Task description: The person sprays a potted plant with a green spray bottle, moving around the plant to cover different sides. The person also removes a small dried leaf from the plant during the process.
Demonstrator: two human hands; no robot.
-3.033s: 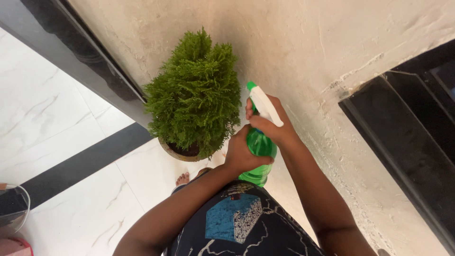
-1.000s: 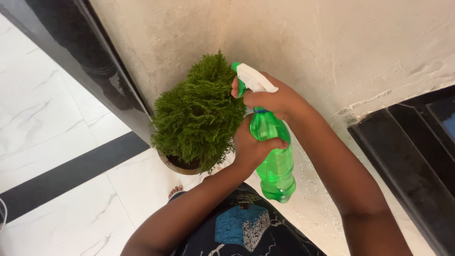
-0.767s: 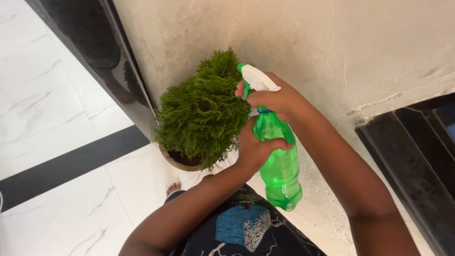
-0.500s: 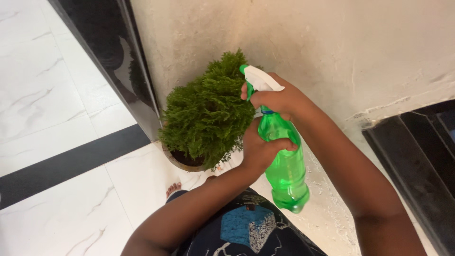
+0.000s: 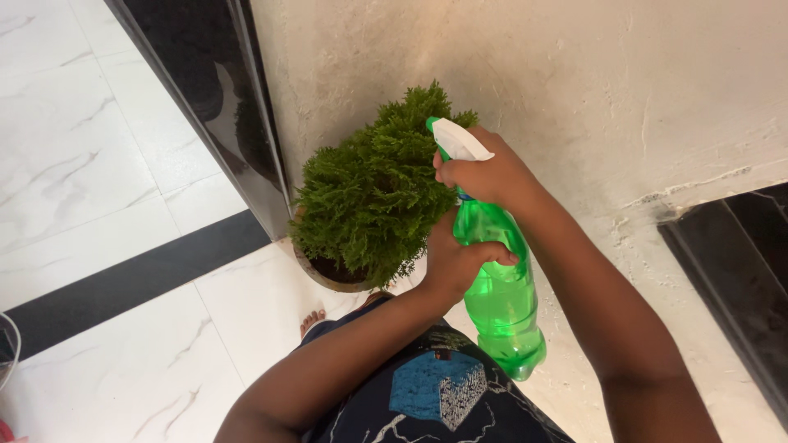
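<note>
Spray bottle point(image 5: 498, 287), green, clear, centre of frame: we hold it tilted, our left hand point(image 5: 454, 261) wrapped round its body, our right hand point(image 5: 484, 174) closed on the white trigger head point(image 5: 458, 141). Liquid level: cannot tell. Left of it, clay pot point(image 5: 322, 276) holding a bushy green plant point(image 5: 373, 193), against the wall point(image 5: 574, 74) on white floor point(image 5: 123, 361).

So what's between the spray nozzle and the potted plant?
Nothing: in the head view the spray bottle's nozzle sits right at the potted plant's foliage.
</note>
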